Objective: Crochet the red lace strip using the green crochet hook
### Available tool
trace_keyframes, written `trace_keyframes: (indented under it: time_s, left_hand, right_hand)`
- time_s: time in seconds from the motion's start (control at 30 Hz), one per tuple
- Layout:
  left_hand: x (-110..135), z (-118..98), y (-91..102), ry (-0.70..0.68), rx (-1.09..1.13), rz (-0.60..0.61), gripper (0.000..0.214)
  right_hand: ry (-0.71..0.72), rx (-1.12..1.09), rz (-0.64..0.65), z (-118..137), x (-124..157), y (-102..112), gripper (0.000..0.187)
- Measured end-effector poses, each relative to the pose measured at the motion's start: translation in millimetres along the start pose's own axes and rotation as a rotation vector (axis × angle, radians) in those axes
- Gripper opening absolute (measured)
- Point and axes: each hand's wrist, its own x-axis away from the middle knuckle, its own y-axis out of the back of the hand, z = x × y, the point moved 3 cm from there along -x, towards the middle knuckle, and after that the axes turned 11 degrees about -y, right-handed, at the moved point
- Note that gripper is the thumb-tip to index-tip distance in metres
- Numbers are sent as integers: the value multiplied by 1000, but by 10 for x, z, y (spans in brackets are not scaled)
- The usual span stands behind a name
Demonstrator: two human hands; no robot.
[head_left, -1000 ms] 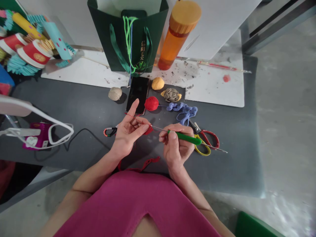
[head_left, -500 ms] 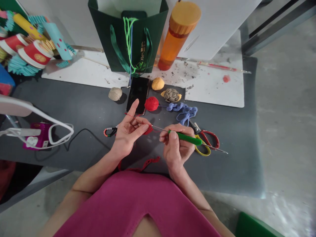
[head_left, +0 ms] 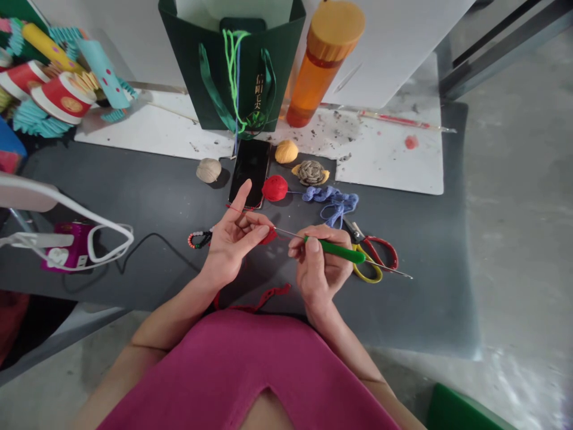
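Note:
My left hand (head_left: pixel 233 239) pinches a small red crochet piece (head_left: pixel 270 237) between thumb and fingers, with the index finger raised and red yarn running over it. My right hand (head_left: pixel 320 263) grips a crochet hook with a green handle (head_left: pixel 340 252); its metal tip points left into the red piece. A red crocheted strip (head_left: pixel 264 298) hangs below my hands toward my lap. The red yarn ball (head_left: pixel 274 187) lies just beyond my hands on the grey table (head_left: pixel 143 191), next to a black phone (head_left: pixel 250 170).
Scissors with red and yellow handles (head_left: pixel 373 260) lie right of my right hand. Blue crochet work (head_left: pixel 333 200), beige (head_left: pixel 208 170) and yellow (head_left: pixel 286 151) yarn balls, a green gift bag (head_left: pixel 233 65) and an orange bottle (head_left: pixel 324 60) stand behind. A bead bracelet (head_left: pixel 199 239) and a pink device (head_left: pixel 67 251) lie to the left.

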Motion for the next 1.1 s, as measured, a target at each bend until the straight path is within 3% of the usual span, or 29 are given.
trace_keyframes:
  time_s: [0.23,0.57,0.8,1.1]
  left_hand:
    - [4,1,3,13,-2,-1,97]
    - [31,29,-28,25,0,37,98]
    - [102,-41,-60,-135,-243,-68,94]
    - [97,52,-47,-85,-135,-25,90]
  right_hand:
    - [55,-21,29,-9,2,-6,3]
    - [43,28,45,-17,13,-48,8]
    - [103,138,46,-10,-19,-83,6]
    - [-133,-69,28,-205,15,-89,6]
